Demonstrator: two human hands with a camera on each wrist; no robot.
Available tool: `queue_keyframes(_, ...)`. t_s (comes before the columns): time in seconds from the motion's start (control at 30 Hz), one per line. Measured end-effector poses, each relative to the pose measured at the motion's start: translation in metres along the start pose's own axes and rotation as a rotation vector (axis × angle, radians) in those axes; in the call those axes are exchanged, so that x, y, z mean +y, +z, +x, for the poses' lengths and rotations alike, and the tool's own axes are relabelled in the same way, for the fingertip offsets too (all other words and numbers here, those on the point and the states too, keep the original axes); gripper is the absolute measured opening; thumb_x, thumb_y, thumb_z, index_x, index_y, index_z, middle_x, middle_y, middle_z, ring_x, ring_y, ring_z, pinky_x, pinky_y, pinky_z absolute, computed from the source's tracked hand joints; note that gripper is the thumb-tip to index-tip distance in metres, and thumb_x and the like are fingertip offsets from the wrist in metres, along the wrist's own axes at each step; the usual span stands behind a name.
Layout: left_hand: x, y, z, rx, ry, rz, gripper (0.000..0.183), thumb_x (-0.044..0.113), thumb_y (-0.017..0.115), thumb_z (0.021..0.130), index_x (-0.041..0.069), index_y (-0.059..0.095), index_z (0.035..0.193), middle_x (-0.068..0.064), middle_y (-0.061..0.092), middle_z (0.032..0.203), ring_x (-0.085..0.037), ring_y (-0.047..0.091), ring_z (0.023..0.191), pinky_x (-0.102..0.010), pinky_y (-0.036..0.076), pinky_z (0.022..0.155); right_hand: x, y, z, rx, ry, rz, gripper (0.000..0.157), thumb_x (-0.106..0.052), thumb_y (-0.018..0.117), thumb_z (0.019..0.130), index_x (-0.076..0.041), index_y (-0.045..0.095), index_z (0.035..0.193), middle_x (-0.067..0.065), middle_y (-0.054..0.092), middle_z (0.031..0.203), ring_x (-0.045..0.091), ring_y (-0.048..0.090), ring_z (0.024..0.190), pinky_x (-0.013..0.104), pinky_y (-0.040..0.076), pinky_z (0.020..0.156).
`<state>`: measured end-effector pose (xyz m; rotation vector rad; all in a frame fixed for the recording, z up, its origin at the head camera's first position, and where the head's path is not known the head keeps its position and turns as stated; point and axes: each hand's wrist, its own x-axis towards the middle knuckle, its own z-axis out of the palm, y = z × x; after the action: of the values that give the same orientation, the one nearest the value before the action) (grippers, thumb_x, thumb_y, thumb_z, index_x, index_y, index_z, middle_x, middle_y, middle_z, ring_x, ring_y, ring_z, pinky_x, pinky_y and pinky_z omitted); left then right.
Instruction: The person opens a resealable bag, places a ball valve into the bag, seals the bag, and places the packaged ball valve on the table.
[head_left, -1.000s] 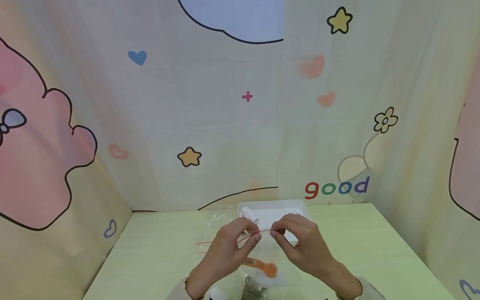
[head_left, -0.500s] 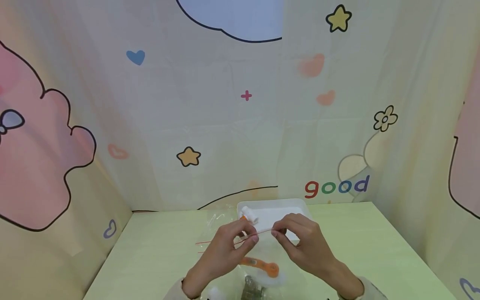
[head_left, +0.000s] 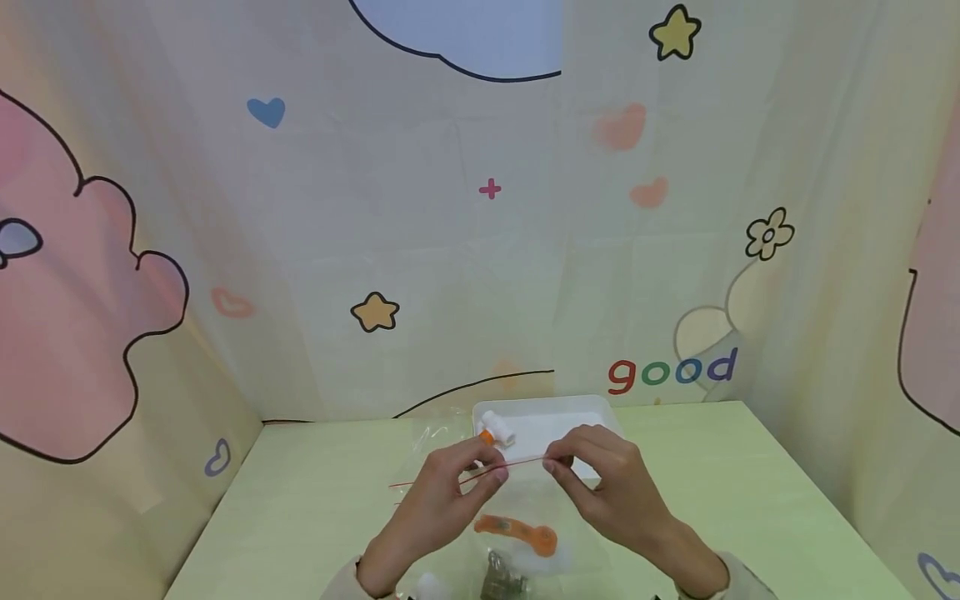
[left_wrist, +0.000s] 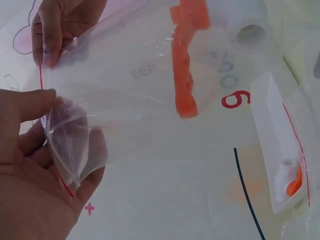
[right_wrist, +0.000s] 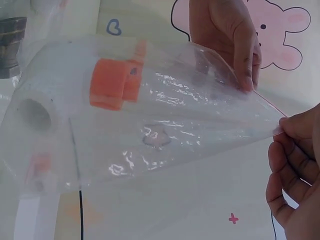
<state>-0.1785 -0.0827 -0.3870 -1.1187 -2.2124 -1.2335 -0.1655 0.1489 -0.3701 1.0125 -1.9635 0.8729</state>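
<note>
Both hands hold up a clear zip bag (right_wrist: 170,115) by its red-lined top edge. My left hand (head_left: 453,483) pinches the edge between thumb and fingers, with a corner of the plastic sticking out past the grip in the left wrist view. My right hand (head_left: 611,475) pinches the same edge further right, and the red line runs taut between the two. Inside the hanging bag are an orange plastic handle-like part (left_wrist: 184,75) and a white pipe-shaped piece (right_wrist: 37,115), seen through the plastic.
A white tray (head_left: 577,425) stands at the back of the table, holding a white pipe fitting with an orange part (head_left: 497,428). Another clear bag (head_left: 438,429) lies to its left. Near the front edge are a dark ridged piece (head_left: 501,577) in plastic and a white piece (head_left: 429,586).
My left hand has moved a little to the left along the red edge, widening the gap between the hands. My right hand stays almost where it was.
</note>
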Motion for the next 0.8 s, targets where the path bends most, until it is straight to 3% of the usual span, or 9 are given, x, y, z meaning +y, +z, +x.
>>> queue_keyframes(0.23, 0.0002, -0.0027, -0.0009, 0.024, 0.003, 0.006, 0.005, 0.017, 0.065, 0.094, 0.015, 0.064, 0.09, 0.008, 0.064, 0.085, -0.002, 0.057, 0.08, -0.027, 0.051, 0.072, -0.0029, 0.0003, 0.0008, -0.008, -0.003, 0.011, 0.013, -0.006, 0.073, 0.086, -0.017, 0.068, 0.087, -0.01, 0.063, 0.077, 0.003, 0.055, 0.072, 0.014, 0.046, 0.071)
queue_keyframes(0.6, -0.0044, -0.0028, -0.0045, 0.019, -0.053, -0.007, 0.006, 0.016, 0.064, 0.095, 0.022, 0.064, 0.094, 0.012, 0.064, 0.087, -0.002, 0.059, 0.083, -0.025, 0.052, 0.078, -0.0021, -0.0023, -0.0007, 0.003, 0.018, 0.007, 0.019, -0.001, 0.075, 0.082, -0.018, 0.068, 0.087, -0.01, 0.063, 0.077, 0.003, 0.054, 0.072, 0.014, 0.045, 0.07)
queue_keyframes(0.8, -0.0036, -0.0021, -0.0042, 0.016, 0.023, 0.007, 0.007, 0.015, 0.062, 0.096, 0.019, 0.061, 0.092, 0.01, 0.058, 0.082, -0.001, 0.053, 0.077, -0.024, 0.049, 0.072, -0.0026, -0.0026, -0.0016, 0.002, 0.02, 0.006, 0.02, -0.001, 0.075, 0.081, -0.018, 0.068, 0.087, -0.011, 0.064, 0.077, 0.002, 0.054, 0.072, 0.013, 0.046, 0.07)
